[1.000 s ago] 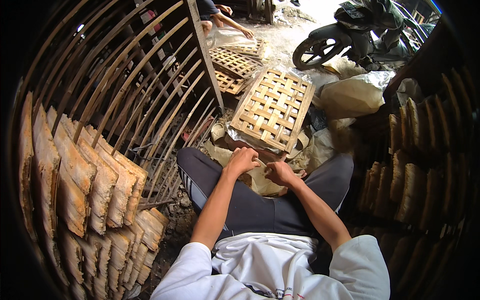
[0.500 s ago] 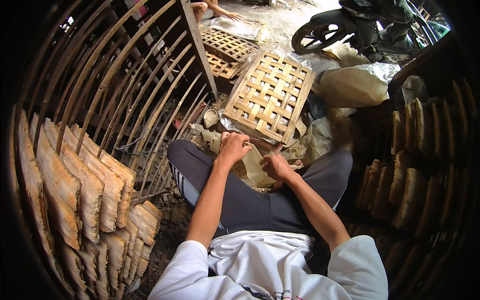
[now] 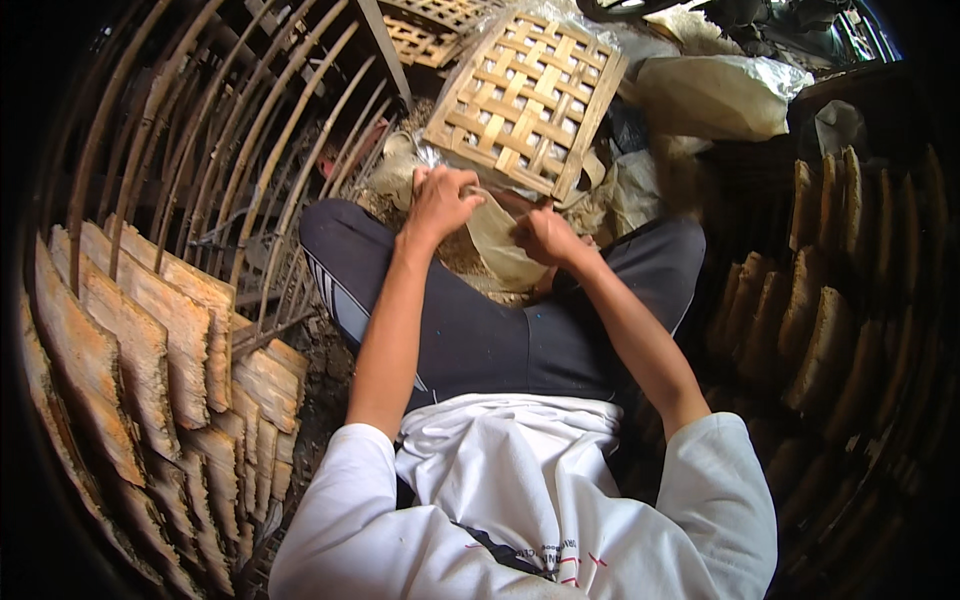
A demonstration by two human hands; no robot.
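A pale cream, limp sheet, cloth or plastic (image 3: pixel 503 250), hangs between my knees. My left hand (image 3: pixel 440 203) is closed on its upper left part, thumb and fingers pinched together. At its right side my right hand (image 3: pixel 548 237) is closed in a fist; the fingertips are partly hidden. Just beyond both hands lies a woven bamboo lattice tray (image 3: pixel 533 95) in a wooden frame, tilted, with clear plastic showing under it. Brown crumbs lie on the ground below the sheet.
To my left a slatted bamboo rack (image 3: pixel 255 165) holds rough whitish-brown slabs (image 3: pixel 120 340). More slabs (image 3: pixel 815 330) stand in shadow at right. A big plastic sack (image 3: pixel 715 95) lies beyond my right knee. More lattice trays (image 3: pixel 440 12) and a motorcycle wheel (image 3: pixel 625 8) are farther off.
The view has tipped down toward me, so the trays and motorcycle sit higher. The other person's hand has left the picture. My hands stay on the sheet, which hangs more open between them.
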